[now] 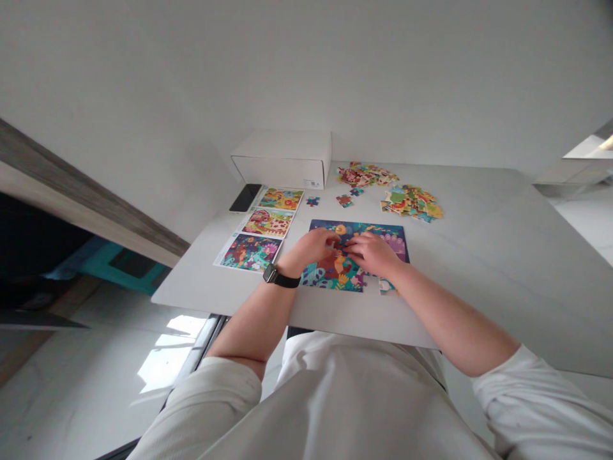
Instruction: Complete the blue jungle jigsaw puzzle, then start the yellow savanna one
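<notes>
We are seeing free room for our left hand [311,250] and right hand [374,254] across the white tabletop [479,268] to the right of the jigsaw puzzle [354,255], while the picture cards [267,222] and phone [245,197] are crowding the left, and the loose puzzle pieces [412,202] and white box [282,160] are blocking the far side

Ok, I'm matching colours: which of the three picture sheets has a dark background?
The bottom sheet in the row has the dark blue ground; the top sheet is yellow-orange and the middle sheet cream and red.
</notes>
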Demonstrator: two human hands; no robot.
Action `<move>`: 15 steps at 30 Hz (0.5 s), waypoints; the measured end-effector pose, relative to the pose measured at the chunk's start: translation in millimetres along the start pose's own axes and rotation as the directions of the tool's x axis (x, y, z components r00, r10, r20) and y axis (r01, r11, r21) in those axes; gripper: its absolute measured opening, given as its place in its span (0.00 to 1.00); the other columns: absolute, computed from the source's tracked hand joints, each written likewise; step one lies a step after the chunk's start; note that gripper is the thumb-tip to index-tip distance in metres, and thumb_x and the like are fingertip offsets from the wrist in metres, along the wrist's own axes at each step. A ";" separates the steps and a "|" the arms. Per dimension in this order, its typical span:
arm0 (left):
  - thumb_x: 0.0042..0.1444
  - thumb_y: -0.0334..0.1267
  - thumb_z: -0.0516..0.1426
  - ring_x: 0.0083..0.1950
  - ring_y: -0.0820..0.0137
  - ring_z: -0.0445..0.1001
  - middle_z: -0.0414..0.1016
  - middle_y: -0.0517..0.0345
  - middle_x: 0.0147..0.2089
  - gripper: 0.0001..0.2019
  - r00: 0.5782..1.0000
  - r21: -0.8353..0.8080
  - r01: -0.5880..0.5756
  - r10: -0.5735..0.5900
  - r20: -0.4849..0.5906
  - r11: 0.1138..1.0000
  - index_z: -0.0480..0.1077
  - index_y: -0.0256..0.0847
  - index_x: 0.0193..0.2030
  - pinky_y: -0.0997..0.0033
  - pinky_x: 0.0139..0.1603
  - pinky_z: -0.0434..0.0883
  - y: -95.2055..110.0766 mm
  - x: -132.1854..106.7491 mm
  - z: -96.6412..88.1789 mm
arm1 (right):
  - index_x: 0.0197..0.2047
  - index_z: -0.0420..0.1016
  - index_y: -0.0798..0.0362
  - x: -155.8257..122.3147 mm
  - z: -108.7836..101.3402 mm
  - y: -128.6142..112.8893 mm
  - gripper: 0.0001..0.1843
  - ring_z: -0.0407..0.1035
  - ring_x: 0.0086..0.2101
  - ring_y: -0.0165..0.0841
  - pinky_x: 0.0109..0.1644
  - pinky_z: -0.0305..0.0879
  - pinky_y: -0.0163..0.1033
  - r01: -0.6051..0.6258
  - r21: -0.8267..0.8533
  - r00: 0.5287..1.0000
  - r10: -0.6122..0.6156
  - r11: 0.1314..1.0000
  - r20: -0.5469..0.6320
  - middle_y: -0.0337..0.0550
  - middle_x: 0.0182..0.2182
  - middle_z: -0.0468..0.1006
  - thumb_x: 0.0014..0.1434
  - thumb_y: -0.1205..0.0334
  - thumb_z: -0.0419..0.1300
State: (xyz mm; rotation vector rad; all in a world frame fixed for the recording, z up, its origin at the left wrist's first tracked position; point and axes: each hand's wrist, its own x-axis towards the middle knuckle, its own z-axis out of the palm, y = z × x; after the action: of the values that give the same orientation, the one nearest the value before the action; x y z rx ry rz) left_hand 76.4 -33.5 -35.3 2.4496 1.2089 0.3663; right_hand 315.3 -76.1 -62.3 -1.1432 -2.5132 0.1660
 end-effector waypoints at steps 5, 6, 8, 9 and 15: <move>0.54 0.34 0.66 0.48 0.57 0.81 0.85 0.47 0.47 0.16 1.000 -0.018 -0.003 0.003 -0.008 1.000 0.83 0.41 0.51 0.65 0.52 0.75 1.6 -0.4 -0.8 | 0.53 0.89 0.44 -0.5 1.2 2.9 0.13 0.73 0.50 0.45 0.58 0.68 0.53 0.024 -0.020 1.000 -0.024 1.000 0.006 0.47 0.53 0.85 0.71 0.62 0.63; 0.55 0.34 0.65 0.48 0.58 0.81 0.85 0.47 0.47 0.17 1.000 -0.010 -0.008 0.008 -0.002 1.000 0.83 0.42 0.52 0.65 0.53 0.75 1.5 -0.3 -1.0 | 0.53 0.89 0.44 -0.4 1.1 3.2 0.13 0.73 0.50 0.45 0.59 0.68 0.53 0.028 -0.019 1.000 -0.028 0.999 0.011 0.46 0.53 0.86 0.71 0.62 0.63; 0.56 0.35 0.65 0.48 0.58 0.81 0.85 0.48 0.48 0.17 0.999 0.002 -0.031 0.030 0.018 1.000 0.83 0.42 0.53 0.65 0.53 0.74 1.0 0.1 -1.2 | 0.52 0.89 0.44 0.2 0.2 2.9 0.13 0.73 0.50 0.45 0.59 0.68 0.54 0.030 -0.014 0.999 -0.030 0.999 0.016 0.47 0.53 0.86 0.70 0.63 0.63; 0.57 0.35 0.64 0.48 0.58 0.81 0.85 0.49 0.48 0.16 0.998 0.002 -0.047 0.047 0.030 0.999 0.83 0.42 0.53 0.64 0.54 0.74 0.7 0.2 -1.2 | 0.51 0.89 0.44 0.6 -0.6 2.3 0.13 0.73 0.50 0.45 0.59 0.68 0.54 0.029 -0.014 0.999 -0.029 0.999 0.018 0.47 0.53 0.86 0.70 0.63 0.63; 0.57 0.35 0.64 0.49 0.59 0.80 0.85 0.49 0.49 0.17 0.995 -0.022 -0.079 0.080 0.057 0.997 0.83 0.42 0.53 0.65 0.53 0.74 -0.9 -0.2 -0.6 | 0.47 0.90 0.46 1.9 -5.2 -3.5 0.10 0.74 0.50 0.46 0.58 0.70 0.54 0.034 -0.010 0.998 -0.033 0.999 0.050 0.49 0.53 0.85 0.69 0.62 0.66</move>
State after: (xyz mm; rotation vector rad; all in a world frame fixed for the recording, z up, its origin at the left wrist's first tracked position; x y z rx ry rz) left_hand 75.4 -33.1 -35.2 2.4788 1.0821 0.3254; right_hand 313.7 -77.2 -56.0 -1.1138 -2.5781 0.1736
